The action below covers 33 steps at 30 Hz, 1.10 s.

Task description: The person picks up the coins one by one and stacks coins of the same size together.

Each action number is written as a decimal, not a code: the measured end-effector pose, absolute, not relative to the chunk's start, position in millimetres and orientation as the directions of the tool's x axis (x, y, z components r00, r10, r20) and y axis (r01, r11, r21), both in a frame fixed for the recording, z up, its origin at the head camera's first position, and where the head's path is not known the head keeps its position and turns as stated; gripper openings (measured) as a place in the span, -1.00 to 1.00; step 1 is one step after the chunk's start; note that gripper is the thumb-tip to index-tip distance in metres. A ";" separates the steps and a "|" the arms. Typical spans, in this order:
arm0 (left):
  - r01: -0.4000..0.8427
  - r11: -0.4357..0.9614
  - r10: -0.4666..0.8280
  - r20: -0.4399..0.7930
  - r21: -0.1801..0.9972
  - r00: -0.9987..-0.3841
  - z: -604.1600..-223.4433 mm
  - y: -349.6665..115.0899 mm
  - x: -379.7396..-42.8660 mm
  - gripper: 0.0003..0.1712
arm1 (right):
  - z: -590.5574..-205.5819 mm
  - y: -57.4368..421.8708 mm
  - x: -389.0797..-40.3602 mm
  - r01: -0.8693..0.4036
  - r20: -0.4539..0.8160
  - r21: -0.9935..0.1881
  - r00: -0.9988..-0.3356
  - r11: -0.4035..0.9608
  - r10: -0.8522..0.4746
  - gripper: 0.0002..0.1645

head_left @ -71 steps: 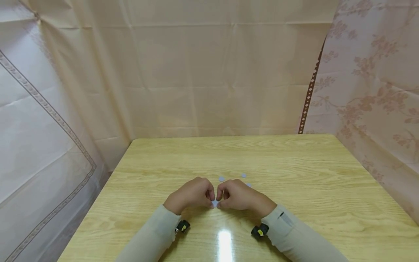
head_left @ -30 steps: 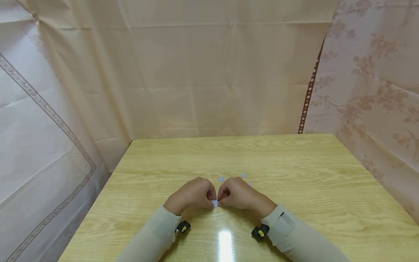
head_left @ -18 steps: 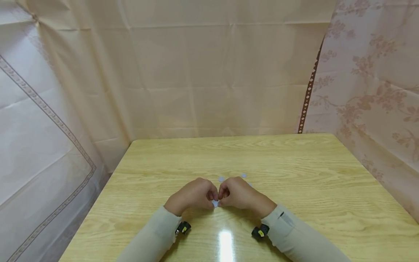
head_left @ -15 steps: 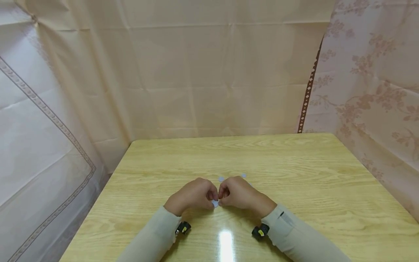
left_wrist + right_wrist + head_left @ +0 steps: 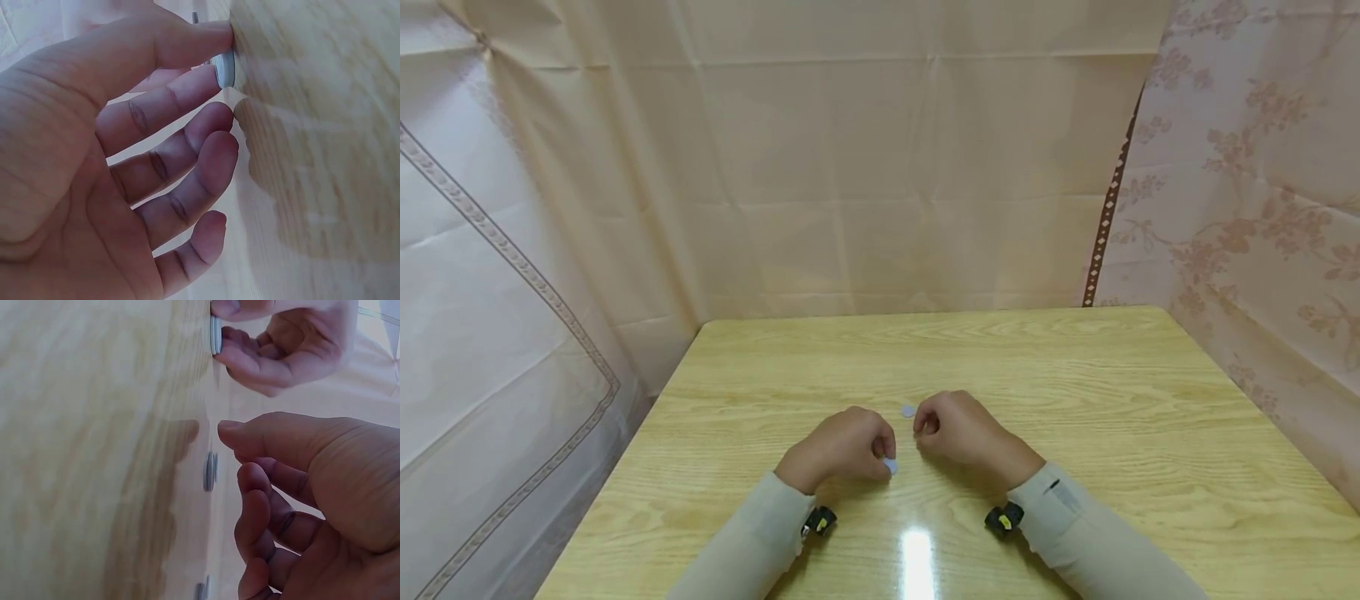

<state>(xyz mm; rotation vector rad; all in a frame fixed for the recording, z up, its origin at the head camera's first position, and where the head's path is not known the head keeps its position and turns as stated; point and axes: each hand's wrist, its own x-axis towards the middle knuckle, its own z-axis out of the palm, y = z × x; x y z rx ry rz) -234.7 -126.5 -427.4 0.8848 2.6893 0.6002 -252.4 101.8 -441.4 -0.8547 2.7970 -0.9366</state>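
In the head view my left hand [image 5: 842, 447] stays low over the table and pinches a small stack of silver-grey coins [image 5: 891, 466] by its edges. The left wrist view shows thumb and index finger on the coins [image 5: 226, 70], the other fingers loosely bent. The stack's layered edge is plain in the right wrist view. My right hand [image 5: 962, 429] is apart from it, to the right and farther forward, fingers loosely bent and holding nothing. A single coin [image 5: 907, 411] lies just left of that hand. In the right wrist view a coin [image 5: 209, 472] lies near its fingertips.
A wood-grain table [image 5: 760, 358] spreads under both hands. Another coin [image 5: 201, 591] shows at the bottom of the right wrist view. Beige cloth [image 5: 820, 167] hangs behind the table, with patterned cloths at the sides. A light reflection shines near the front.
My right hand has left the coin stack and moved forward and right, now covering coins seen there earlier. My left hand remains on the stack, almost unmoved.
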 end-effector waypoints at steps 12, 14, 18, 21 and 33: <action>0.452 0.753 0.574 -0.143 0.478 -0.806 -423.8 -127.2 -232.0 -0.83 | -442.9 112.5 -262.5 -0.419 0.062 -0.577 -0.878 0.701 -0.474 -0.77; 0.445 0.754 0.571 -0.147 0.483 -0.808 -423.0 -128.2 -231.6 -0.83 | -443.2 113.8 -263.4 -0.410 0.055 -0.578 -0.882 0.706 -0.467 -0.75; 0.430 0.761 0.562 -0.162 0.485 -0.811 -421.6 -130.7 -231.6 -0.80 | -444.3 116.0 -265.2 -0.389 0.041 -0.584 -0.891 0.713 -0.453 -0.72; 0.424 0.766 0.557 -0.170 0.484 -0.813 -421.4 -132.5 -232.2 -0.80 | -444.7 116.8 -266.0 -0.379 0.032 -0.586 -0.894 0.717 -0.447 -0.71; 0.410 0.790 0.537 -0.190 0.456 -0.822 -422.6 -135.5 -233.9 -0.79 | -444.6 118.8 -263.5 -0.374 0.002 -0.618 -0.881 0.692 -0.474 -0.95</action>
